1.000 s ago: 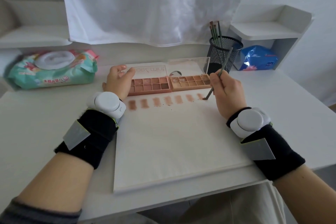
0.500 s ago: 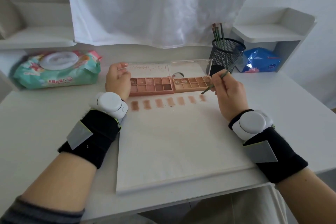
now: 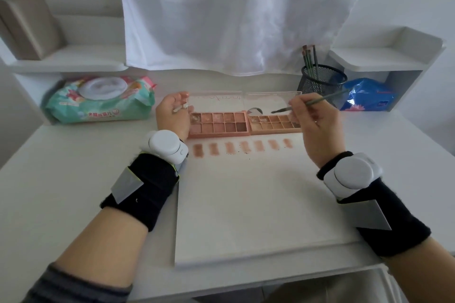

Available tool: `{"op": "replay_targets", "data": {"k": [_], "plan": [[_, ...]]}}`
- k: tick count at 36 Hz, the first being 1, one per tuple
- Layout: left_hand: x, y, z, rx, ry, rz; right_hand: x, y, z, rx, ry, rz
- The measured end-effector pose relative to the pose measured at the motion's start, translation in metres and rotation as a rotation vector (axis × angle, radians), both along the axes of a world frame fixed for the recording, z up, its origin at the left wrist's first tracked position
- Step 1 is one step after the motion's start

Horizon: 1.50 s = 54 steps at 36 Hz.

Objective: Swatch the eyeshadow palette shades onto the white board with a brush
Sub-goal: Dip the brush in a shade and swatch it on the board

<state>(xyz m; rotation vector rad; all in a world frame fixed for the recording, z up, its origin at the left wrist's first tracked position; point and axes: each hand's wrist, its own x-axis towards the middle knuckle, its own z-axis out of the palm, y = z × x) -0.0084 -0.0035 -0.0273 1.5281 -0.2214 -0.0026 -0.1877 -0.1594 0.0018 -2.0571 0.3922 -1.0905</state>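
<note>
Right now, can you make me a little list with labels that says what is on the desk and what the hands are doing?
Left hand: holds the left edge of the pink palette
Right hand: pinches a thin brush, tip raised above the second palette
White board: lies flat in front of the palettes
Swatches: seven brownish-pink marks in a row along the board's far edge
Mesh cup: holds more brushes, back right
Wipes pack: back left
Blue bag: under the right shelf
</note>
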Motion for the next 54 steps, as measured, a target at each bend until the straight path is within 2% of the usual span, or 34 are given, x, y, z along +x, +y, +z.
{"op": "replay_targets", "data": {"k": [9,15,21,39,44,48,52,54], "plan": [[-0.001,0.002,0.002,-0.014,-0.044,-0.009,0.036,0.038,0.006,-0.037,0.123,0.164],[-0.002,0.004,0.003,0.008,-0.079,0.000,0.039,0.042,-0.005,-0.171,0.124,0.146],[-0.003,0.004,0.004,-0.003,-0.051,-0.016,0.042,0.040,-0.008,-0.217,0.186,0.170],[-0.001,0.005,0.002,0.004,-0.032,-0.011,0.041,0.039,-0.007,-0.066,0.171,0.158],[-0.001,0.003,0.000,0.045,-0.048,0.003,0.035,0.034,0.003,0.111,0.002,0.113],[0.000,0.002,-0.002,0.126,-0.098,0.009,0.023,0.017,0.012,0.245,-0.039,0.085],[0.003,0.001,-0.007,0.195,-0.144,0.004,0.006,-0.002,0.006,0.249,0.003,0.029],[0.003,-0.001,-0.008,0.210,-0.155,0.006,-0.001,-0.006,0.000,0.188,0.033,-0.008]]}}
